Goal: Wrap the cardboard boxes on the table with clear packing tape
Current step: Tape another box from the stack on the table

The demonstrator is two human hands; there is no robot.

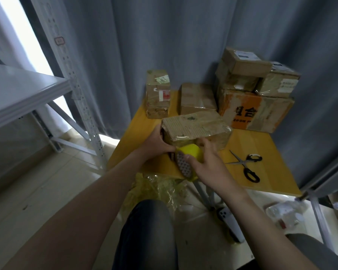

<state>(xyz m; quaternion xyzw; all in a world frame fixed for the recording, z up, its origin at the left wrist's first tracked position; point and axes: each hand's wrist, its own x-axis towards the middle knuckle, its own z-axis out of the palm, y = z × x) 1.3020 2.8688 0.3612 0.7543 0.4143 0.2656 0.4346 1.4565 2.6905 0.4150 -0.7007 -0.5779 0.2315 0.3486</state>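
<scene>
One box (pixel 195 129) mid-wrap, centre frame: left hand (pixel 156 142) grips it, right hand (pixel 206 162) clutches tape roll (pixel 187 161), next pull probably needs tension.

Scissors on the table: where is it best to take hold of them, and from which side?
Take the scissors by the black handle loops, coming from above on the right: they lie flat and open, blades pointing left.

Cardboard box (pixel 195 127): rough matt brown board, partly under glossy clear tape. Tape roll (pixel 191 152): glossy yellow. Table (pixel 261 151): smooth wood. Scissors (pixel 246 164): shiny metal blades, black plastic handles. Curtain (pixel 183 45): matt grey cloth.
</scene>
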